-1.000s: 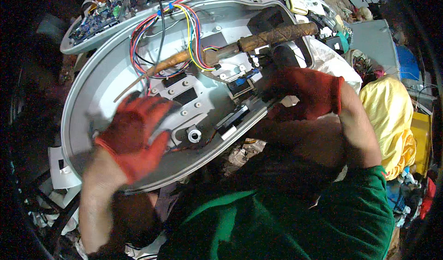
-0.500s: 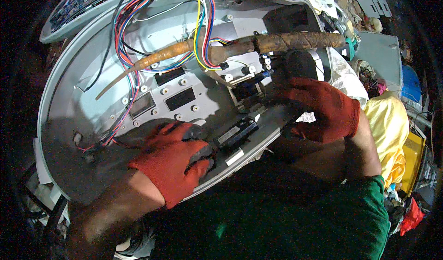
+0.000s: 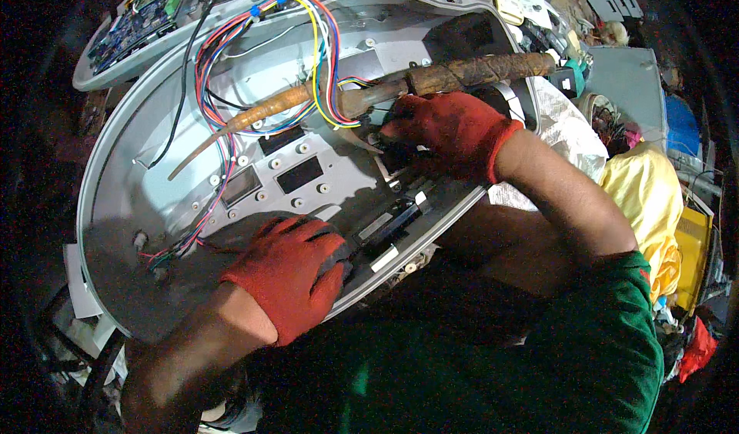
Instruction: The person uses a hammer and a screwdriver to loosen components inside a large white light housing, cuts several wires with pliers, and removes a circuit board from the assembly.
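Note:
A large grey plastic casing lies open in front of me, its hollow side up. My left hand, in a red glove with dark fingertips, rests across its near inner edge, fingers laid out over the plastic. My right hand, in a matching glove, reaches inside at the right with fingers bent together. What those fingertips grip, just below a long brown tapered tool, is hidden. That tool lies across the casing. A bundle of coloured wires loops under and over it. Between my hands sits a black slotted part.
Green circuit boards lie in another grey shell at the upper left. Beyond the right side are a yellow cloth or bag, a yellow panel, a grey box and mixed scrap. A black cable hangs inside the casing.
My right hand has moved left and away from me, from the casing's near right edge to below the brown tool. The left hand's fingers have drawn closer together. The view has shifted slightly.

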### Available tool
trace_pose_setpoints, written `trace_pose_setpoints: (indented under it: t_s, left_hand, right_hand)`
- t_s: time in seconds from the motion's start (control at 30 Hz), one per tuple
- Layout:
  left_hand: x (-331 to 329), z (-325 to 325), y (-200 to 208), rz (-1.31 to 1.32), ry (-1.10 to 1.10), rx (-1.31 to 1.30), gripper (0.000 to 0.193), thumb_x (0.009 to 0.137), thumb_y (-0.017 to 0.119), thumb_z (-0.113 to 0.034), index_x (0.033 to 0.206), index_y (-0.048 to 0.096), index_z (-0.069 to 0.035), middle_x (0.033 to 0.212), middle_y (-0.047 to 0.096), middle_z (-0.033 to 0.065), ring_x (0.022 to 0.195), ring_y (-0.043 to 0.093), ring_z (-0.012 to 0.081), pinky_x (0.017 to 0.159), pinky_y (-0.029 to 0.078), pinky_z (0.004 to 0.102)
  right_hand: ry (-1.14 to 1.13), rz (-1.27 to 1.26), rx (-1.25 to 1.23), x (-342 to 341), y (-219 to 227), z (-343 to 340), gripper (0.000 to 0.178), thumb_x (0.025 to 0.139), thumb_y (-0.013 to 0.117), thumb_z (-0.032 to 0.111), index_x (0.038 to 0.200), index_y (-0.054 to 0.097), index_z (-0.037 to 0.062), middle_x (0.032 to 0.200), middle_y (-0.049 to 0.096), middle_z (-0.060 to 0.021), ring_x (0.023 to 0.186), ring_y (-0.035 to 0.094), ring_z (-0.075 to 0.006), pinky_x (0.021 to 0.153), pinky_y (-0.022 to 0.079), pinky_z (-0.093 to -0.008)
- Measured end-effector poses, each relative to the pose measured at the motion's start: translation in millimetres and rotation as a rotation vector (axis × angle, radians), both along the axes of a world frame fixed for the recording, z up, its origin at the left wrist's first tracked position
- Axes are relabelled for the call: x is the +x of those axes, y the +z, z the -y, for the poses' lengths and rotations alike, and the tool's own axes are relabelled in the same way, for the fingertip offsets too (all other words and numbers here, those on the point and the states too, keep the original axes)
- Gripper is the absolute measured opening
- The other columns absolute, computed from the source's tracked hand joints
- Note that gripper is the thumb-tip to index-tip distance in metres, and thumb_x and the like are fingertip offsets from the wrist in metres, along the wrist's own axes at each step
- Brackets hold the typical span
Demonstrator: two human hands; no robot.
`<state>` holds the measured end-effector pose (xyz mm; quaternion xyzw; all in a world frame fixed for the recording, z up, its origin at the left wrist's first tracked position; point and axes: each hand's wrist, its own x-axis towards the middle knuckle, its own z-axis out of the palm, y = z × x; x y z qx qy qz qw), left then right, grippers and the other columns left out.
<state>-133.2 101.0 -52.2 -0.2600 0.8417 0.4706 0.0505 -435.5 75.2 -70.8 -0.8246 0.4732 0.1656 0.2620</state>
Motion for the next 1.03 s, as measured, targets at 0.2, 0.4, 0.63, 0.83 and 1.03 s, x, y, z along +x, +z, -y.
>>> trace_pose_setpoints:
  t_s: [0.2, 0.4, 0.63, 0.83, 1.03]
  left_hand:
    - [17, -12, 3, 0.019, 0.041, 0.038, 0.039, 0.090, 0.054, -0.022, 0.125, 0.058, -0.002, 0.131, 0.055, 0.0251, 0.122, 0.051, 0.0428, 0.111, 0.035, 0.0485]
    - [28, -11, -1, -0.006, 0.001, 0.059, 0.040, 0.091, 0.054, -0.022, 0.125, 0.058, -0.003, 0.135, 0.052, 0.0258, 0.124, 0.049, 0.0439, 0.112, 0.035, 0.0498]
    - [25, -1, 1, -0.061, 0.066, -0.004, 0.040, 0.088, 0.057, -0.022, 0.122, 0.058, -0.001, 0.125, 0.059, 0.0248, 0.115, 0.056, 0.0425, 0.104, 0.041, 0.0486]
    - [8, 16, 6, -0.176, 0.247, 0.116, 0.039, 0.089, 0.058, -0.022, 0.121, 0.057, 0.001, 0.114, 0.064, 0.0253, 0.105, 0.062, 0.0414, 0.094, 0.049, 0.0458]
    - [-27, 26, -12, -0.022, 0.160, 0.410, 0.045, 0.089, 0.062, -0.031, 0.125, 0.057, -0.006, 0.109, 0.065, 0.0260, 0.103, 0.065, 0.0370, 0.092, 0.050, 0.0441]
  right_hand:
    - [0.133, -0.048, -0.105, 7, -4, -1, 0.043, 0.079, 0.070, 0.019, 0.119, 0.062, 0.0091, 0.117, 0.061, -0.0168, 0.101, 0.063, -0.0386, 0.085, 0.054, -0.0451]
    - [0.045, -0.012, 0.040, 13, 0, 3, 0.046, 0.077, 0.071, 0.020, 0.121, 0.062, 0.0094, 0.118, 0.062, -0.0178, 0.104, 0.063, -0.0385, 0.090, 0.052, -0.0434]
    - [-0.031, 0.318, 0.128, 18, 26, 15, 0.053, 0.077, 0.074, 0.015, 0.126, 0.058, 0.0050, 0.122, 0.063, -0.0162, 0.107, 0.065, -0.0313, 0.090, 0.052, -0.0401]
    - [-0.495, 0.939, 0.283, -2, 40, 30, 0.047, 0.091, 0.064, 0.012, 0.134, 0.050, 0.0000, 0.115, 0.066, -0.0115, 0.100, 0.065, -0.0186, 0.089, 0.053, -0.0362]
    - [-0.641, 1.009, 0.334, -2, 33, 33, 0.043, 0.098, 0.058, 0.017, 0.136, 0.048, 0.0002, 0.119, 0.066, -0.0155, 0.106, 0.066, -0.0270, 0.091, 0.054, -0.0391]
